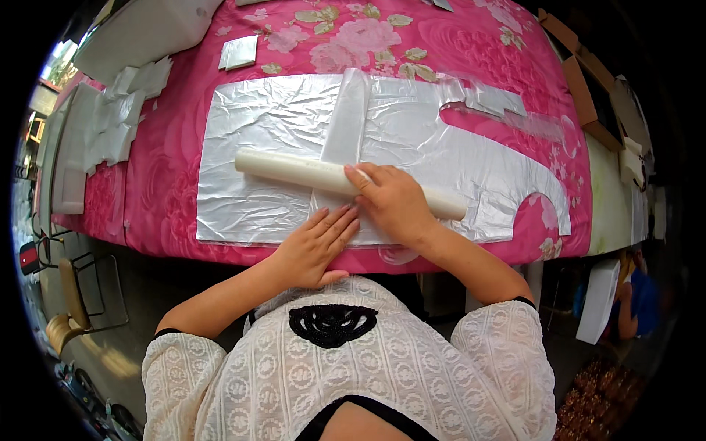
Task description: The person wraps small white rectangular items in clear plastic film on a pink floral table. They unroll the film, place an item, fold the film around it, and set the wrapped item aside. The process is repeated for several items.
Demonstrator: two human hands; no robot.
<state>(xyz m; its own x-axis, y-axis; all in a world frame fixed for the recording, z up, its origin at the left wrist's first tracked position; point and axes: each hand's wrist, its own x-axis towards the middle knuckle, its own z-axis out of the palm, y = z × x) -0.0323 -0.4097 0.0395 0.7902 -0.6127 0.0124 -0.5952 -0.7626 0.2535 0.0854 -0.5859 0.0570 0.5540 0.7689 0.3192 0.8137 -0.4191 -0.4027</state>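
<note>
1. Two hands are at work at the near edge of the table (618,198), which is covered by a pink flowered cloth (176,154).
2. Left hand (312,250) lies flat, palm down, fingers straight and close together, pressing on the near end of a narrow white plastic strip (346,121).
3. Right hand (393,202) sits on top of a long pale roll (294,169), fingers curled over it and held close together, fingertips toward the left side of the strip.
4. That roll lies crosswise, running from the left of the sheet down toward the right, with both ends poking out past the hand.
5. Under it all is a wide silvery plastic sheet (257,125), crinkled, spread flat on the cloth, with curved cut-outs along its right side.
6. The strip runs away from the person, straight across the sheet, passing beneath the roll, so the two make a cross.
7. Off to the left, a stack of white cut pieces (121,117) sits at the cloth's edge, well apart from the hands.
8. A small folded silvery piece (239,53) rests farther up the cloth, beyond the sheet.
9. On the far right, cardboard boxes (588,88) stand along the table's side, and another person in blue (640,301) is low down by the floor there.
</note>
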